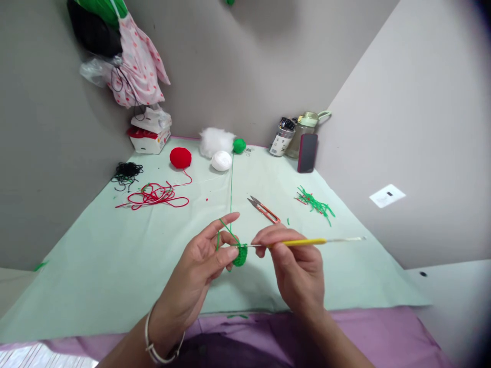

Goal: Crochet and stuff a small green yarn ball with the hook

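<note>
My left hand (205, 255) pinches a small green crochet piece (240, 256) between thumb and fingers, its index finger raised with green yarn looped over it. From that finger the yarn (231, 189) runs back across the table to a green yarn ball (239, 146). My right hand (295, 260) grips a yellow-handled crochet hook (303, 243) like a pencil. The hook's thin metal shaft points left and meets the top edge of the green piece; its very tip is hidden there. Beyond my right hand lie orange-handled thread snips (264, 209).
On the pale green cloth (184, 286) sit a red yarn ball (180, 158), tangled red yarn (157, 196), black yarn (128, 174), a white ball (221, 161), fluffy stuffing (217, 141) and green scraps (315, 202). A phone (307, 153), bottle (303, 134) and can (282, 141) stand back right.
</note>
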The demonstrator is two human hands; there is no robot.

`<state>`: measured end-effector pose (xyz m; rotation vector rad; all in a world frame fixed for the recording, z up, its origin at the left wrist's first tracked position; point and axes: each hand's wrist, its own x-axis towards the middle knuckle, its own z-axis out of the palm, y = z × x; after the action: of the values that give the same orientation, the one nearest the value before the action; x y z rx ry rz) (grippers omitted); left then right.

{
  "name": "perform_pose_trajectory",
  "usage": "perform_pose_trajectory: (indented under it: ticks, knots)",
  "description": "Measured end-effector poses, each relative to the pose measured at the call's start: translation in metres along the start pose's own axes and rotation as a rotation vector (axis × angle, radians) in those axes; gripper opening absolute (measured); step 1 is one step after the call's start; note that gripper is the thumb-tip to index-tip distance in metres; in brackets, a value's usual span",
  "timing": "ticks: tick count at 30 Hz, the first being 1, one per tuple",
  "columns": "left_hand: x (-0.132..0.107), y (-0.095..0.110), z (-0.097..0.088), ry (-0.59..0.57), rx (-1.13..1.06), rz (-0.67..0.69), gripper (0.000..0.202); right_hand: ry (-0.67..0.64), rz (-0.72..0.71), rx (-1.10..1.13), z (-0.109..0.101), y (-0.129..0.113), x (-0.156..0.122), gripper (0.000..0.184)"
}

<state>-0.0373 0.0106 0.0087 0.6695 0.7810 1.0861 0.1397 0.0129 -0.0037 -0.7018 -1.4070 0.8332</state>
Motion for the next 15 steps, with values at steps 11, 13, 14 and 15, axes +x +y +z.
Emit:
perform_pose_trajectory:
  ticks: [11,13,14,15]
  knots:
    - [0.003,-0.009,0.003,-0.018,-0.122,-0.027,0.052,-0.107,-0.447,-0.590,0.001,0.002,-0.010,0.041]
    - [0.004,-0.004,0.001,-0.029,-0.158,-0.084,0.047,-0.022,-0.325,-0.419,0.000,0.001,-0.008,0.035]
    - [0.005,-0.003,0.001,-0.023,-0.165,-0.074,0.045,0.028,-0.242,-0.315,-0.001,0.000,-0.006,0.030]
    - [0.005,-0.002,0.000,-0.010,-0.162,-0.047,0.043,0.065,-0.160,-0.217,0.000,0.000,-0.004,0.026]
